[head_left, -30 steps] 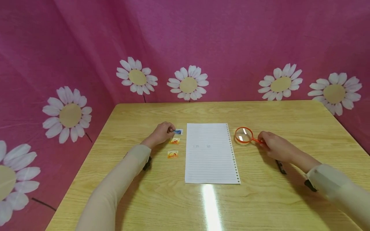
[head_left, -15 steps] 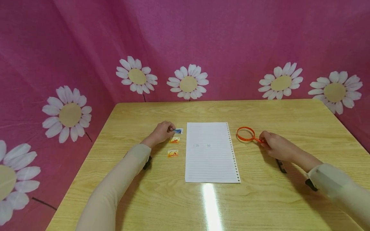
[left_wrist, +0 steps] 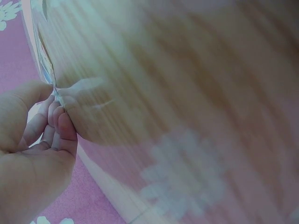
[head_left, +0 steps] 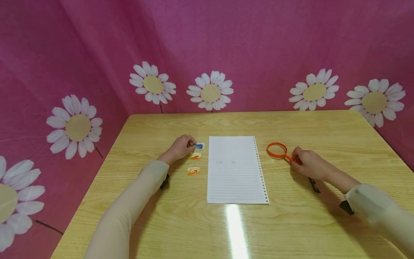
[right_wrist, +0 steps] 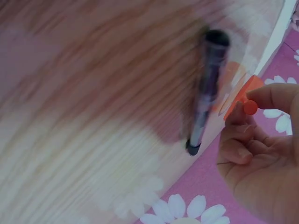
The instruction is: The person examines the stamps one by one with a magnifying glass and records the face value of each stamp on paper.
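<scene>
My left hand (head_left: 182,147) pinches the left edge of a small blue stamp (head_left: 200,146) between thumb and fingertips, close over the table. Two orange-and-yellow picture stamps lie nearer to me, an upper stamp (head_left: 195,156) just below the hand and a lower stamp (head_left: 193,171). My right hand (head_left: 309,164) grips the handle of a red-orange magnifying glass (head_left: 277,157), its round lens pointing left toward the paper. In the right wrist view, the round end of the handle (right_wrist: 251,107) shows between thumb and fingers. Most of the handle is hidden by the hand.
A lined sheet of paper (head_left: 236,183) with punched holes and some handwritten numbers lies between the hands. A dark pen (right_wrist: 209,88) lies on the wooden table (head_left: 155,223) beneath the right wrist. Pink daisy-patterned cloth (head_left: 258,54) hangs behind and at the left.
The magnifying glass has shifted slightly right and tilted, and the bright reflections on its lens are gone. The left hand stays at the blue stamp.
</scene>
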Motion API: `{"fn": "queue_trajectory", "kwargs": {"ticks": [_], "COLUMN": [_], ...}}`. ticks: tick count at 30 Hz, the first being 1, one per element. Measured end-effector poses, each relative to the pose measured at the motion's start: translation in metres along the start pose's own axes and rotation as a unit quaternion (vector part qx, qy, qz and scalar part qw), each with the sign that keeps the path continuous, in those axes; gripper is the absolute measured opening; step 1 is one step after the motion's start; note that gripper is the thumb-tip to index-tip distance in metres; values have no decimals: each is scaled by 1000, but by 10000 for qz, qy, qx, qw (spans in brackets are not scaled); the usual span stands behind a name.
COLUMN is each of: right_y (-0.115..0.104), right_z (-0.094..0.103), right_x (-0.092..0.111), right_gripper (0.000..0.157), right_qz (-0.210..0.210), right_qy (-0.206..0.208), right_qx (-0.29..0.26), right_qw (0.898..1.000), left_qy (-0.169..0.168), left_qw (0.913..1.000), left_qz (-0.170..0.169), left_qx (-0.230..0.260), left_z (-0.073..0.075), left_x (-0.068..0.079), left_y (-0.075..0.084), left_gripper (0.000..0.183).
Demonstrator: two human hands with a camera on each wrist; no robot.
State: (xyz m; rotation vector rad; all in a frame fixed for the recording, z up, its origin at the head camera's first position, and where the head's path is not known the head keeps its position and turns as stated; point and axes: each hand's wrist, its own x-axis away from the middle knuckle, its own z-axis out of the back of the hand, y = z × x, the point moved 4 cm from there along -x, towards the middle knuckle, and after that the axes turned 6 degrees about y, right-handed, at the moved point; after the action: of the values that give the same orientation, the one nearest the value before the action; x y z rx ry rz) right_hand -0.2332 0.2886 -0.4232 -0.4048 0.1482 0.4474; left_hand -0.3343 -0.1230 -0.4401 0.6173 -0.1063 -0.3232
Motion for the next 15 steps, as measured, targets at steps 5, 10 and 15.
{"fn": "queue_trajectory", "kwargs": {"ticks": [5,10,15], "right_y": [-5,-12,-21], "right_z": [-1,-5,-9], "right_x": [0,2,2], "right_gripper": [16,18,20], "right_qz": [-408,-906,-1066], "right_qy": [-185,-549,-592], "right_qx": [-59,-60,87], "right_qw": [9990,9944,9925], "left_qy": [14,3,-8], "left_qw": [10000,10000,10000], "left_qz": [7,10,3], "left_qx": [-28,-64,-61], "left_z": [0,-1,-1], "left_x": [-1,-1,-1], "left_y": [0,-1,-2], "left_gripper": [14,14,14]}}
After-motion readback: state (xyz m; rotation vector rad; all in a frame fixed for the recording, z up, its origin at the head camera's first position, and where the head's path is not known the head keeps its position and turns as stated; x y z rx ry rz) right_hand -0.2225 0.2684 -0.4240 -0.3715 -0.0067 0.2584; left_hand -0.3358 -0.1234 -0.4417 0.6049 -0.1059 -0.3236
